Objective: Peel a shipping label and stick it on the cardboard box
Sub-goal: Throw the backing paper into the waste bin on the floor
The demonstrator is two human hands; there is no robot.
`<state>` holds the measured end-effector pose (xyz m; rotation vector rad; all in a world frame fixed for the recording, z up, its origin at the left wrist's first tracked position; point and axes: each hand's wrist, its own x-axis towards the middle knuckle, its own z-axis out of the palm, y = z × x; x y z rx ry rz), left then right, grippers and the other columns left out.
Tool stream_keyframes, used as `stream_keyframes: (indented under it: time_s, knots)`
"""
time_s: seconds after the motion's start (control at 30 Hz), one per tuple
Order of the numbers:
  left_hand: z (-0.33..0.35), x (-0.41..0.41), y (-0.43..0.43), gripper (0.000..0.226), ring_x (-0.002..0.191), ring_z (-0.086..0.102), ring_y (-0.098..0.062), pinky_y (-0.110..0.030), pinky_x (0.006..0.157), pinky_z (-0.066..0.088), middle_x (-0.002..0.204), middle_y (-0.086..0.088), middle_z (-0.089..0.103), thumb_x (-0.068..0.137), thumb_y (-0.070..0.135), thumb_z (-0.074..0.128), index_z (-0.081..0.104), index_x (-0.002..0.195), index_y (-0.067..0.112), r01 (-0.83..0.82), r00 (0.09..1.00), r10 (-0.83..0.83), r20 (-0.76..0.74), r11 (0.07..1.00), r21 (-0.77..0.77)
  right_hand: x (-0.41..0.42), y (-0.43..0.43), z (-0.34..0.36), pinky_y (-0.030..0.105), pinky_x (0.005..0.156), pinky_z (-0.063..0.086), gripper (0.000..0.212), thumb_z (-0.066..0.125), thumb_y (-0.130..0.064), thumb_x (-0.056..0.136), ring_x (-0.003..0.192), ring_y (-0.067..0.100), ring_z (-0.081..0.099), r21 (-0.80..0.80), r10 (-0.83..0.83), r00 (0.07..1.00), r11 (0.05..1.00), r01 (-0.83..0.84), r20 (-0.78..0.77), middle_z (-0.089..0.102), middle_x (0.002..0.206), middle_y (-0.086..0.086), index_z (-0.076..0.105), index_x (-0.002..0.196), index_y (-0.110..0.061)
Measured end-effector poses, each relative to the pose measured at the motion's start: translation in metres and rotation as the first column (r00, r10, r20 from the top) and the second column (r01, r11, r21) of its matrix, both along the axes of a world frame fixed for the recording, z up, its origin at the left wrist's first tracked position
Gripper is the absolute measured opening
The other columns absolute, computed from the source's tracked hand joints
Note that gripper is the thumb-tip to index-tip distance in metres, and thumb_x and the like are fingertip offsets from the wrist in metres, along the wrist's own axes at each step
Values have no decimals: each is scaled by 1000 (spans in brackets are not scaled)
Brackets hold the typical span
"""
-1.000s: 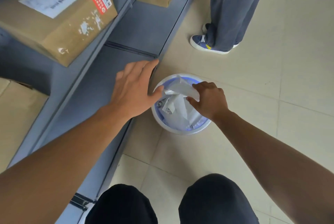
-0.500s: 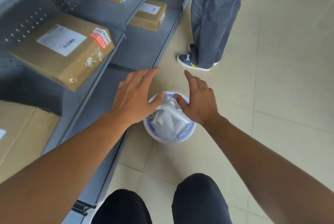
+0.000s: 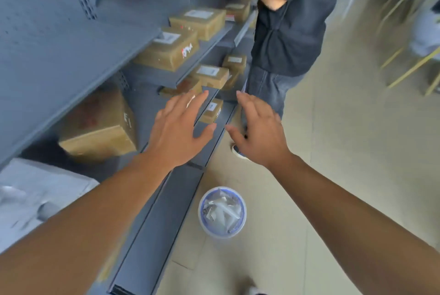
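My left hand [image 3: 177,129] and my right hand [image 3: 260,131] are both raised side by side in front of me, fingers spread, holding nothing. Below them on the floor stands a small white bin [image 3: 222,212] filled with crumpled white label backing paper. On the grey shelving to the left lies a large cardboard box [image 3: 100,125], blurred by motion. Several smaller cardboard boxes [image 3: 171,50] with white labels sit on the upper shelves. I see no loose shipping label.
The grey metal shelf unit [image 3: 59,51] fills the left side, its base running beside the bin. Another person [image 3: 288,32] in a dark shirt and jeans stands close ahead at the shelf's end. Yellow-framed furniture [image 3: 409,61] stands at the far right on the tiled floor.
My right hand let go of the paper into the bin. Both hands rose away from the bin with fingers spread, and my view lifted, so the bin now lies lower in view.
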<state>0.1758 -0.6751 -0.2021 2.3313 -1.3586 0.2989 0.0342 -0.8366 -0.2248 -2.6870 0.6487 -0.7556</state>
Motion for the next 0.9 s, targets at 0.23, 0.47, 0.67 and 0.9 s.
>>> stream_keyframes:
  time_s: [0.23,0.47,0.67,0.9]
  knots:
    - [177,5,48,72,144,39,-25,-49,106,43,158,0,43,91,61,41,36,155,29,-25,995,36,96,993,-114,19,39,178,50,111,36,74,53,-59,94,140,24,43,-129,103,987,988,-87,123,49,151,0,33,156,-24]
    - [281,26,149,72,145,38,-23,-51,109,41,160,2,41,93,64,41,33,156,32,-203,953,229,199,969,-142,69,113,286,50,104,41,70,49,-61,95,133,26,50,-214,304,936,940,-265,177,51,148,-1,36,153,-25]
    - [318,28,278,73,140,42,-22,-50,107,42,157,5,46,90,67,39,33,155,35,-463,846,485,222,874,-146,131,215,318,46,97,46,68,45,-60,94,126,27,53,-223,541,820,836,-501,187,59,140,3,41,151,-23]
    - [325,-3,429,75,136,46,-22,-50,103,46,151,7,51,89,67,35,34,155,33,-760,608,765,210,638,-122,173,362,325,44,103,43,71,40,-62,93,132,23,51,-198,786,595,619,-760,169,54,147,-2,37,153,-25]
